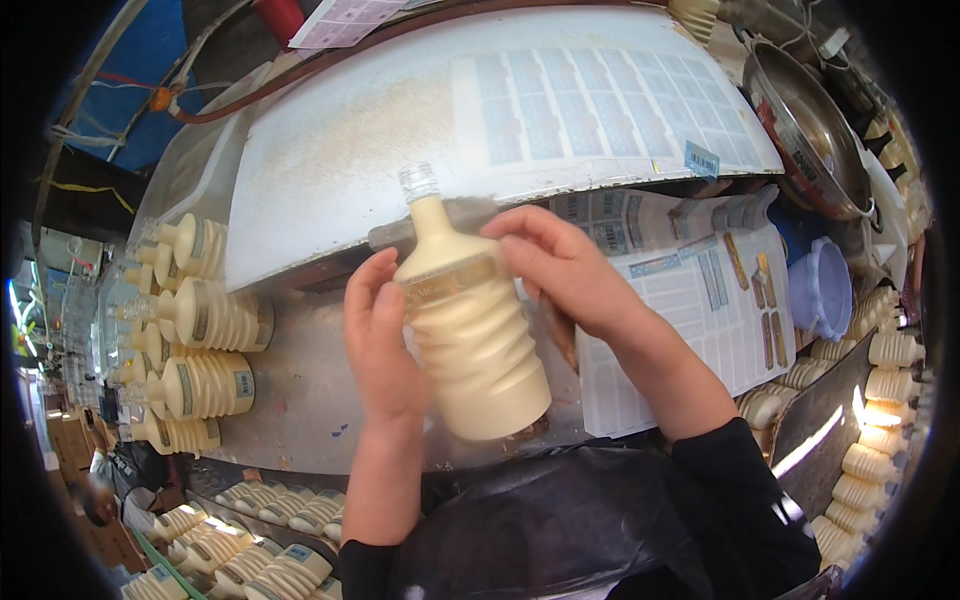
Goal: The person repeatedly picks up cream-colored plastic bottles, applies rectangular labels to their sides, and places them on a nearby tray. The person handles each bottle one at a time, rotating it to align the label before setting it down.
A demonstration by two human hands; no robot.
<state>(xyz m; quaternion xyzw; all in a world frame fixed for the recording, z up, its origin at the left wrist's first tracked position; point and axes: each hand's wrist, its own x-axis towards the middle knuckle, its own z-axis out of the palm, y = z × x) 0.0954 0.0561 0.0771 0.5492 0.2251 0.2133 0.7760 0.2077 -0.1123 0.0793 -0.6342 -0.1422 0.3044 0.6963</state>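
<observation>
A cream, ribbed bottle (pixel 472 335) with a clear neck leans away from me between my hands, over the work surface. Around its shoulder runs a grey-gold label band (pixel 452 280). My left hand (pixel 385 335) is curled at the band's left end, thumb and fingers against the bottle. At the other end, my right hand (pixel 555 260) presses its fingers and thumb to the shoulder. Behind the neck, a grey roller-like piece (pixel 468 212) shows on both sides. A narrow brown thing (pixel 560 335) appears under my right palm; its kind is unclear.
Several labelled bottles (pixel 215 385) lie stacked at the left. A white panel (pixel 340 150) slopes ahead, with label sheets showing through it. Right of me are a label sheet (pixel 650 350), a lavender bucket (pixel 820 290) and a metal pan (pixel 815 120). More bottles (pixel 290 505) fill bins below.
</observation>
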